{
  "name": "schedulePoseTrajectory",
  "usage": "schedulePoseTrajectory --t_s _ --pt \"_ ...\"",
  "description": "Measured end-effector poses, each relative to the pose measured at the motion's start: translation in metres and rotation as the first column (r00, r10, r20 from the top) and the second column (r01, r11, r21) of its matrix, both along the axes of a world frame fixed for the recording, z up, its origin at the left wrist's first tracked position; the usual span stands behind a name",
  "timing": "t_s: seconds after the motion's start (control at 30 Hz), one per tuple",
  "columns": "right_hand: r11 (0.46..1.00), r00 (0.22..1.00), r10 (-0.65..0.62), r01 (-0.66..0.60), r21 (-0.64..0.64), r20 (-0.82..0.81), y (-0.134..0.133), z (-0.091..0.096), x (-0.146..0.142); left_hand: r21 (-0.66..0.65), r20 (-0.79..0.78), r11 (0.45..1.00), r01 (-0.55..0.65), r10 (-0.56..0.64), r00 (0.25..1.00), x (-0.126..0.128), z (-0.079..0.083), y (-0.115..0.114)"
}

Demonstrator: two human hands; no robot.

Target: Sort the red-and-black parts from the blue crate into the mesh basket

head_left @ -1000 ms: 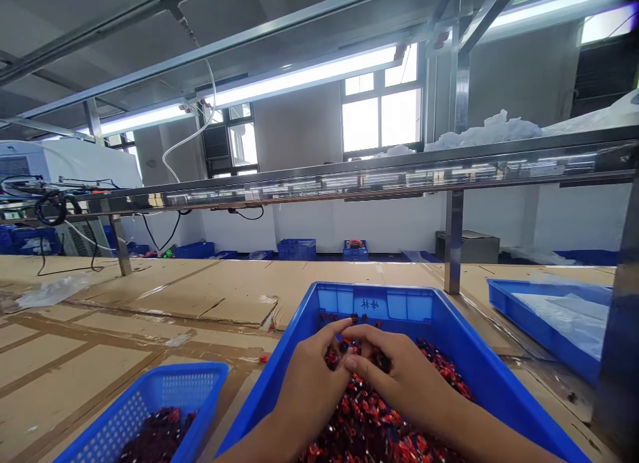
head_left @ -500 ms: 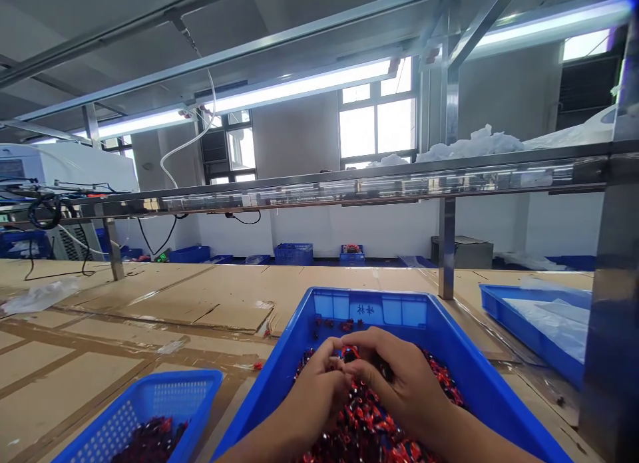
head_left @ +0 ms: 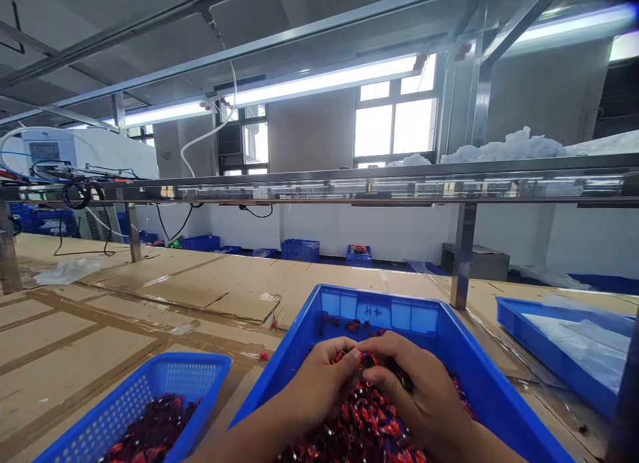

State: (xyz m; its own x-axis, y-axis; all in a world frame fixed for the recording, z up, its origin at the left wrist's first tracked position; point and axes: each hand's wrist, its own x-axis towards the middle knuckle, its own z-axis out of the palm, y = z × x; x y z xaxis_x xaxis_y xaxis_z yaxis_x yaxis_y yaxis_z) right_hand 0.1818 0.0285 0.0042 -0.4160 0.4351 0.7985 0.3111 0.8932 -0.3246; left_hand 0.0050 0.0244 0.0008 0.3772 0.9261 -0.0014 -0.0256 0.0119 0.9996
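My left hand (head_left: 322, 383) and my right hand (head_left: 424, 390) meet above a pile of small glossy red-and-black parts (head_left: 369, 420) in a large blue bin (head_left: 482, 376). The fingers of both are bent and closed, their tips almost touching. At my right fingertips shows a small dark part (head_left: 368, 361), its exact kind too small to tell. More dark pieces show under the curled right fingers. My left thumb presses against its index finger; whatever lies between them is hidden.
A blue perforated basket (head_left: 202, 390) with similar parts stands at left. On the right is a blue tray (head_left: 539, 336) lined with white plastic. A metal post (head_left: 464, 257) rises behind the bin, carrying a shelf (head_left: 319, 187). Cardboard (head_left: 184, 297) covers the table.
The view has turned slightly left, so the scene sits further right. Both hands stay together over the bin; the left thumb has shifted up to its index fingertip.
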Motion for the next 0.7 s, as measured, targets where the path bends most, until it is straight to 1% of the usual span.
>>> schedulePoseTrajectory --t_s 0.1,0.2,0.27,0.37,0.5,0.7 --pt "1.000 1.000 0.017 -0.017 0.003 -0.005 0.001 0.000 0.002 -0.036 0.137 0.996 0.086 -0.081 0.987 -0.003 0.007 -0.006" --pt "0.999 1.000 0.001 -0.001 0.047 -0.010 0.001 0.001 0.004 -0.041 0.249 0.980 0.192 -0.176 0.952 -0.005 0.013 -0.011" --pt "0.997 0.999 -0.031 0.033 0.077 -0.022 0.001 0.003 0.006 -0.018 0.269 0.971 0.237 -0.223 0.937 -0.005 0.016 -0.014" --pt "0.990 0.997 -0.066 0.070 0.126 -0.037 0.000 0.005 0.007 0.007 0.272 0.965 0.260 -0.252 0.929 -0.005 0.017 -0.016" --pt "0.979 0.999 -0.054 0.053 0.195 -0.004 -0.003 0.009 0.005 -0.029 0.351 0.943 0.332 -0.301 0.887 -0.009 0.016 -0.014" --pt "0.969 0.996 -0.080 0.065 0.239 0.051 -0.013 0.012 0.003 -0.081 0.437 0.906 0.416 -0.343 0.831 -0.015 0.012 -0.010"
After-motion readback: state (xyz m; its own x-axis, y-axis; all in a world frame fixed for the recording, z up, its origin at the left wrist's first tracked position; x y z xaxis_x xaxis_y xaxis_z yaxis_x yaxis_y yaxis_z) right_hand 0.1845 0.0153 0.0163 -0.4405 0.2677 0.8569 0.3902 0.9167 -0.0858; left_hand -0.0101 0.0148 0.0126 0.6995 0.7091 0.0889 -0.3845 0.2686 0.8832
